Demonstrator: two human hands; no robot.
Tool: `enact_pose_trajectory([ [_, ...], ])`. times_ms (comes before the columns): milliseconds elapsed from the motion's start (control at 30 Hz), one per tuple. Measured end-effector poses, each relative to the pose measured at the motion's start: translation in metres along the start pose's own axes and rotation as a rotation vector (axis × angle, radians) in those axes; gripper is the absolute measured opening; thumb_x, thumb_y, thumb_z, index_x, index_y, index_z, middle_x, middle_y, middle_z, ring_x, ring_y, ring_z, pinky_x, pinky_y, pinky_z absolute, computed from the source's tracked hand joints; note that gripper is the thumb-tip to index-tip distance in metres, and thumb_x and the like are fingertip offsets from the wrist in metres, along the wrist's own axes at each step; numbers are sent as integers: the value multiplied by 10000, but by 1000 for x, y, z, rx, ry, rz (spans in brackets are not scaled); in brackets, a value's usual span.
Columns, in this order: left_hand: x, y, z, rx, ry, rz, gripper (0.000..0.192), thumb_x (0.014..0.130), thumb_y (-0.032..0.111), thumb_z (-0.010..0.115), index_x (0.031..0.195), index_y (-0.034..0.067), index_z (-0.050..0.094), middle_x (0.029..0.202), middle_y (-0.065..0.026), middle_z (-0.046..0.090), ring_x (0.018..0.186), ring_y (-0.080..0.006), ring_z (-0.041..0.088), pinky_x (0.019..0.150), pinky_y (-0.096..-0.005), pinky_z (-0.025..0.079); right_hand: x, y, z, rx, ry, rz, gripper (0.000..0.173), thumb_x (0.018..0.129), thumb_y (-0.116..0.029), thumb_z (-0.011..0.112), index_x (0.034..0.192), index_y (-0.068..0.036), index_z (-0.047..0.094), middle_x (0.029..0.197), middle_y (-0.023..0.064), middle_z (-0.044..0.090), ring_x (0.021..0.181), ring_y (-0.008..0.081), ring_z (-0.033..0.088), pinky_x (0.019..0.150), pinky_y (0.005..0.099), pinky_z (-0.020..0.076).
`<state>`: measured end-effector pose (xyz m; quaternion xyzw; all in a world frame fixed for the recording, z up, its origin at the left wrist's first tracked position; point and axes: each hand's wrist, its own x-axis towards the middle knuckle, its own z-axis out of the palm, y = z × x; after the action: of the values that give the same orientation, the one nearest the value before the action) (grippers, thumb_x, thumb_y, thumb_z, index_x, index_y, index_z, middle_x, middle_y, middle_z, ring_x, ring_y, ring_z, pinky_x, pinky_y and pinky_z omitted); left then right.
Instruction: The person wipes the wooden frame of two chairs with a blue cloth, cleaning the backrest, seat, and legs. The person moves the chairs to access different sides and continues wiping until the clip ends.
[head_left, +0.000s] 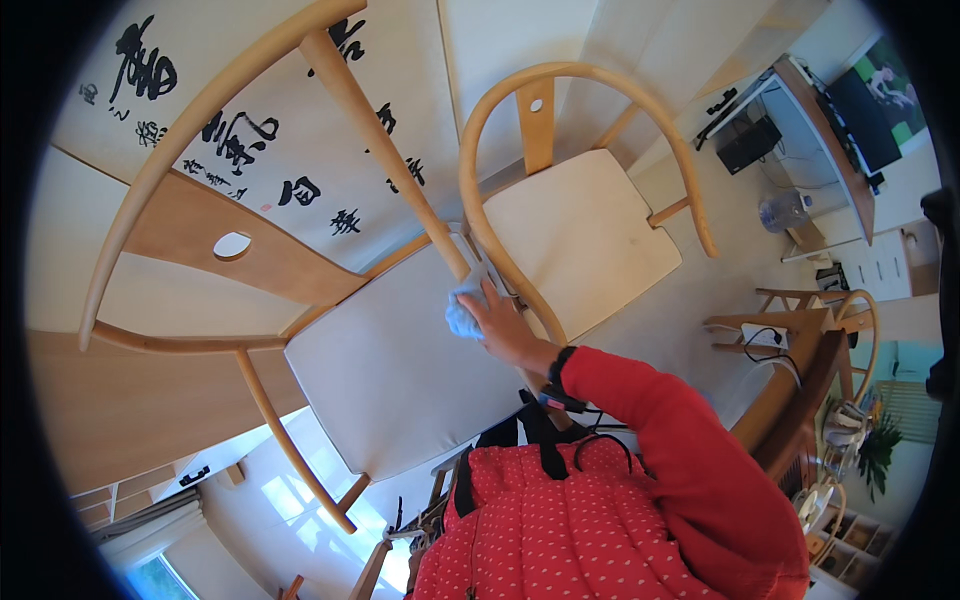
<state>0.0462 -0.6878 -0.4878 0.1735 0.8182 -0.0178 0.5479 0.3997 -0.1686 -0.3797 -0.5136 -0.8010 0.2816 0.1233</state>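
My right hand, in a red sleeve with a dark band at the wrist, grips a light-blue cloth. The cloth is pressed around the lower end of a round wooden post, beside the seat. This post belongs to the nearer wooden armchair, which has a curved top rail, a flat back splat with an oval hole, and a pale padded seat. Just past my hand stands a second armchair of like make, with a cream seat. My left hand is out of view.
Behind the chairs is a wall panel with black brush calligraphy. At right are a desk with a monitor, a large plastic water bottle, and a wooden table with a power strip. Sunlight falls on the floor at lower left.
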Motion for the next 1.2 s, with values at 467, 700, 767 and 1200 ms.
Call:
enact_pose_trajectory([
  [467, 44, -52, 11, 560, 41, 498, 195, 795, 251, 661, 863, 76, 713, 764, -145, 708, 775, -340, 692, 721, -459, 530, -122, 93, -67, 203, 172, 119, 711, 815, -91, 714, 1451, -70, 399, 1347, 218, 480, 1286, 391, 473, 1110, 415, 385],
  [700, 25, -38, 39, 61, -71, 63, 215, 841, 239, 601, 851, 43, 690, 741, -90, 710, 733, -262, 684, 721, -421, 530, -112, 125, -24, 250, -94, 153, 857, 809, -115, 748, 1512, -12, 268, 1368, 274, 456, 1294, 422, 471, 1103, 431, 391],
  [767, 8, -29, 49, -180, -64, -86, 236, 834, 249, 613, 888, 28, 677, 742, -76, 703, 721, -230, 675, 715, -395, 532, -96, 120, -12, 286, -104, 285, 882, 820, -136, 752, 1517, 2, 230, 1365, 293, 449, 1283, 435, 477, 1091, 440, 403],
  [1200, -98, 73, 141, -241, 48, -134, 293, 891, 227, 535, 1035, -7, 635, 703, -119, 611, 634, -235, 628, 498, -411, 562, 19, 143, -42, 383, -312, 124, 884, 869, -267, 729, 1523, 24, 210, 1350, 333, 475, 1231, 470, 517, 1052, 470, 443],
])
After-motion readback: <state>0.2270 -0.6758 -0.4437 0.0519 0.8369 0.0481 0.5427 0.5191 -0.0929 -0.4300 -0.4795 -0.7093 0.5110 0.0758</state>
